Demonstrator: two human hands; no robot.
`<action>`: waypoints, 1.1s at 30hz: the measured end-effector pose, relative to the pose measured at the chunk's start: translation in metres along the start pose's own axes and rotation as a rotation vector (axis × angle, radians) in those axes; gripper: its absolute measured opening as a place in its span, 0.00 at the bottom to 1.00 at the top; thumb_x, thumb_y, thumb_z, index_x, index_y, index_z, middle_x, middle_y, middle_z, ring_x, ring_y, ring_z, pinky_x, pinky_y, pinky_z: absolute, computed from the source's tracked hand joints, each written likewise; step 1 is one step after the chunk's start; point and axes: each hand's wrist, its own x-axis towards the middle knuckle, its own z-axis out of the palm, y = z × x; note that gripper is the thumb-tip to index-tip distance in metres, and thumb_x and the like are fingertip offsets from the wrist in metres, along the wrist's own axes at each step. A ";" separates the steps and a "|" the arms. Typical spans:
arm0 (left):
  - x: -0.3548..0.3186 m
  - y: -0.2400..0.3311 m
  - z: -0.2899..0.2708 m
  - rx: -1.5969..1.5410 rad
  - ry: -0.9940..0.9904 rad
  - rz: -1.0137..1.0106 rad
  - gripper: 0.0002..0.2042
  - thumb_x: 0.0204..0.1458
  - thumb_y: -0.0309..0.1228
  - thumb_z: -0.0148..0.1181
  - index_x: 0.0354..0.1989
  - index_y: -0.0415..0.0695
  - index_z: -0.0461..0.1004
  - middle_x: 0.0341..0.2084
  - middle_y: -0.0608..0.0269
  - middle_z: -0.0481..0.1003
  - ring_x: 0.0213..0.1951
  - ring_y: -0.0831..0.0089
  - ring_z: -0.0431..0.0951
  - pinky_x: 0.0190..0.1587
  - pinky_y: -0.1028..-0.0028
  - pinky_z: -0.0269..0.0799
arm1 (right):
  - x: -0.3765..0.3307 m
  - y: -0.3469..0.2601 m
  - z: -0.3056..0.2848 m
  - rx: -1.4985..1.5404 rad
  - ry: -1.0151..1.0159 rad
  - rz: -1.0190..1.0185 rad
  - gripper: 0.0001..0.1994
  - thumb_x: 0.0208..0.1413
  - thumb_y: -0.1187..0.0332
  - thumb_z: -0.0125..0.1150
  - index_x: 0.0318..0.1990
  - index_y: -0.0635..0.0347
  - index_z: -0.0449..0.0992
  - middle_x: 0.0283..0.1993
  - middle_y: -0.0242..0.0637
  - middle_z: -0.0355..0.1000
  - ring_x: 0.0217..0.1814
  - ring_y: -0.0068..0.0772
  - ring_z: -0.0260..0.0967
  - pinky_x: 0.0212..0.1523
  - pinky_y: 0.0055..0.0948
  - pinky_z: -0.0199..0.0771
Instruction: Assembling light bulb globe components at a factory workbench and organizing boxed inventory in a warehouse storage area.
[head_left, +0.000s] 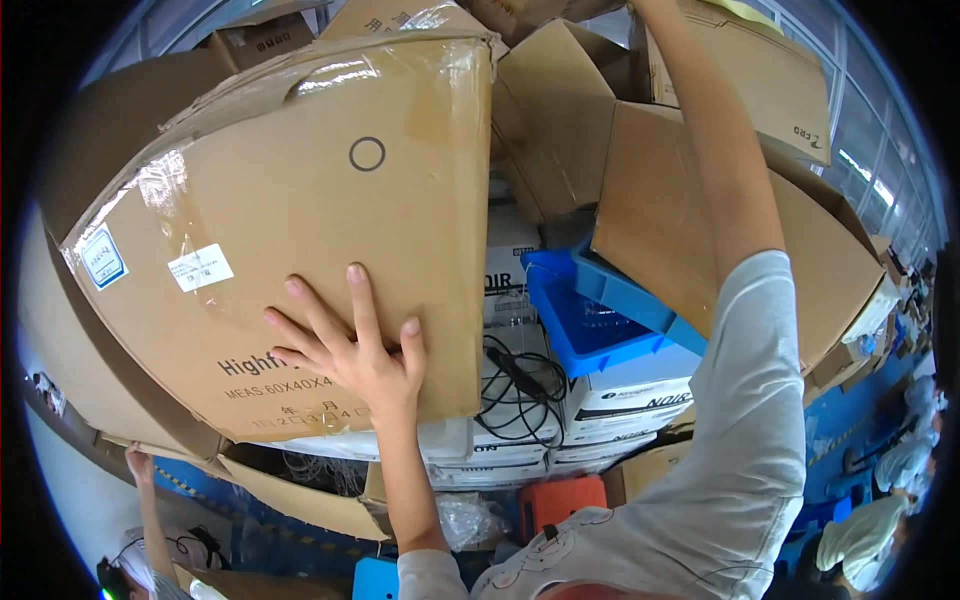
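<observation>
Left hand (352, 348): open, fingers spread, palm pressed flat against the near face of the large cardboard box (300, 220); clamped on nothing.
Right hand: out of view past the top edge; only the raised right arm (715, 170) shows, sleeve bunched near the shoulder; open or closed cannot be told.
Large cardboard box: upper left, tilted, taped along its top edge, two small labels on its left part, a printed ring near the top.
Just right of the box: more cardboard boxes (560, 110) stacked at angles, far and high.
Beside the right arm: a flat cardboard sheet (660, 220) leaning over blue plastic bins (590, 320).
Below the bins: white cartons (630, 395) with black cables (515, 385) lying on them.
Lower left: another person's raised hand (140, 465).
Right edge: seated people in light clothing (900, 470), well apart.
</observation>
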 end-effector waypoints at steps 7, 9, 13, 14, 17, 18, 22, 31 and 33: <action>-0.003 0.003 0.004 -0.001 0.018 -0.014 0.25 0.49 0.52 0.42 0.54 0.58 0.65 0.61 0.49 0.47 0.62 0.39 0.36 0.56 0.40 0.23 | -0.018 0.003 -0.057 0.172 0.167 -0.057 0.10 0.45 0.65 0.49 0.28 0.54 0.78 0.27 0.46 0.73 0.32 0.43 0.72 0.35 0.41 0.71; -0.002 0.005 0.003 -0.002 0.023 -0.016 0.25 0.48 0.51 0.43 0.55 0.58 0.65 0.61 0.50 0.47 0.62 0.40 0.36 0.56 0.40 0.24 | -0.024 0.001 -0.076 0.252 0.315 -0.033 0.11 0.44 0.62 0.50 0.29 0.54 0.78 0.27 0.47 0.72 0.31 0.47 0.71 0.34 0.43 0.70; -0.002 0.005 0.003 0.007 0.033 -0.021 0.24 0.48 0.49 0.45 0.55 0.60 0.64 0.62 0.53 0.47 0.62 0.41 0.37 0.55 0.38 0.25 | -0.058 -0.006 -0.122 0.447 0.292 -0.050 0.12 0.44 0.60 0.51 0.32 0.54 0.77 0.29 0.48 0.72 0.32 0.48 0.71 0.36 0.43 0.69; -0.001 0.006 0.003 0.003 0.036 -0.020 0.24 0.48 0.49 0.46 0.55 0.61 0.64 0.62 0.53 0.47 0.62 0.41 0.37 0.55 0.38 0.25 | -0.063 -0.008 -0.128 0.541 0.318 -0.071 0.13 0.44 0.59 0.52 0.34 0.55 0.76 0.31 0.47 0.72 0.34 0.48 0.70 0.37 0.41 0.69; -0.002 0.011 0.007 -0.015 0.016 -0.039 0.24 0.48 0.48 0.47 0.56 0.61 0.63 0.62 0.53 0.46 0.62 0.42 0.36 0.55 0.37 0.25 | -0.106 -0.024 -0.150 0.794 0.307 -0.113 0.15 0.45 0.58 0.52 0.37 0.56 0.75 0.34 0.47 0.72 0.38 0.48 0.69 0.41 0.38 0.68; -0.001 0.011 0.005 -0.016 0.007 -0.044 0.24 0.48 0.47 0.47 0.56 0.61 0.63 0.62 0.53 0.46 0.62 0.42 0.36 0.55 0.37 0.25 | -0.125 -0.032 -0.161 0.948 0.277 -0.121 0.16 0.46 0.57 0.53 0.38 0.56 0.75 0.35 0.47 0.72 0.41 0.47 0.68 0.42 0.36 0.67; 0.002 0.008 -0.013 -0.028 -0.117 -0.027 0.26 0.48 0.45 0.49 0.58 0.58 0.60 0.63 0.51 0.41 0.62 0.42 0.33 0.56 0.39 0.26 | -0.172 -0.039 -0.169 1.010 0.232 -0.171 0.17 0.49 0.57 0.53 0.42 0.58 0.72 0.44 0.47 0.69 0.48 0.46 0.65 0.48 0.34 0.63; -0.049 -0.101 -0.063 -0.106 0.221 -0.511 0.36 0.51 0.47 0.49 0.62 0.40 0.44 0.62 0.43 0.36 0.63 0.49 0.34 0.61 0.54 0.32 | -0.298 -0.050 -0.191 1.613 -0.247 -0.042 0.29 0.50 0.57 0.57 0.55 0.66 0.61 0.55 0.45 0.62 0.57 0.35 0.60 0.56 0.32 0.59; -0.046 -0.141 -0.081 -0.119 0.246 -0.681 0.40 0.46 0.49 0.55 0.61 0.37 0.44 0.61 0.39 0.38 0.63 0.49 0.36 0.61 0.56 0.35 | -0.343 -0.084 -0.186 1.606 -0.401 -0.080 0.38 0.46 0.52 0.59 0.59 0.66 0.52 0.60 0.52 0.53 0.62 0.44 0.52 0.60 0.35 0.51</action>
